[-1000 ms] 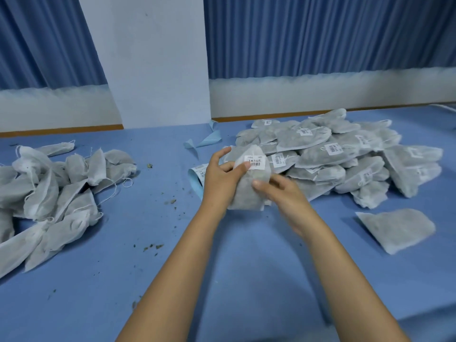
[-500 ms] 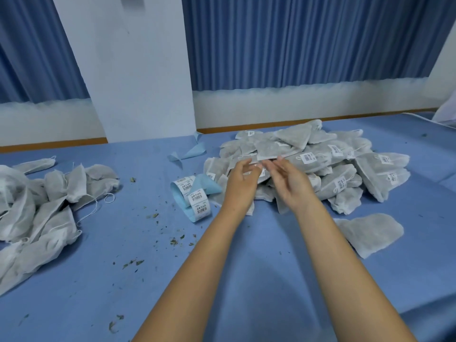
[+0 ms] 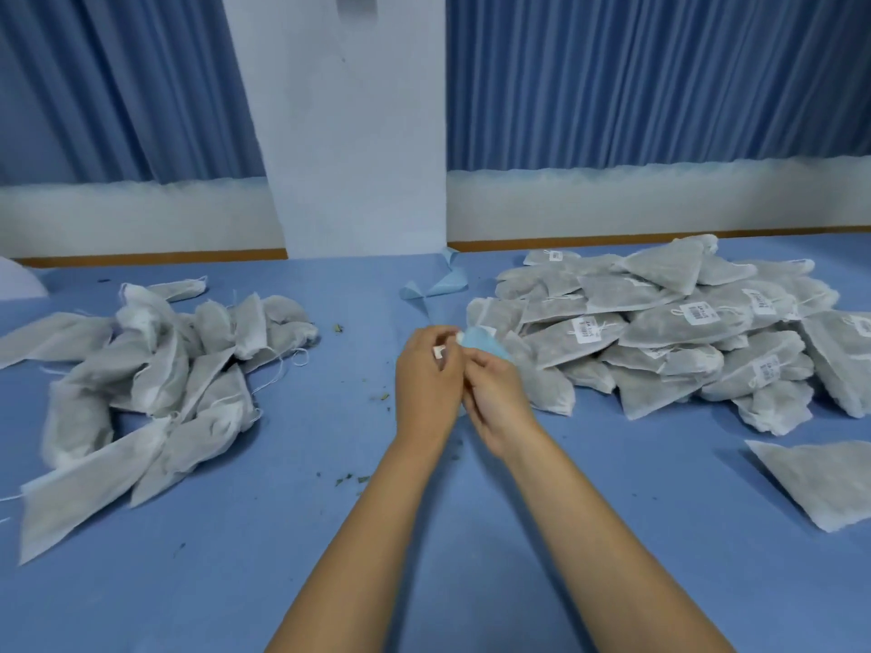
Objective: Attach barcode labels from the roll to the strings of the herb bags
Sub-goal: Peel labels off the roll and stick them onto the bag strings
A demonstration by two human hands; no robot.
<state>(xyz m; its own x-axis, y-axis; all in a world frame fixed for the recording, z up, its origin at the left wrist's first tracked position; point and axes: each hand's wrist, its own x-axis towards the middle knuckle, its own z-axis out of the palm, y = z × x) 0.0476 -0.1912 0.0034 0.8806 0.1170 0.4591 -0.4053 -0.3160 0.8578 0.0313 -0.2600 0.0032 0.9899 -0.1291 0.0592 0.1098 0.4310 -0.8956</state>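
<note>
Cool, even light here; left hand (image 3: 426,374) and right hand (image 3: 497,398) slightly smeared, faint shadow beneath them, curtains (image 3: 660,77) beyond them bowing outward.

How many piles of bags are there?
2. An unlabelled pile lies on the left, a labelled pile on the right. One single bag sits apart at the near right.

There are two hands, left hand (image 3: 426,386) and right hand (image 3: 497,400); one label roll (image 3: 481,342); two heaps of herb bags, left heap (image 3: 165,384) and right heap (image 3: 660,327); one lone bag (image 3: 820,483); one blue paper scrap (image 3: 443,281).
</note>
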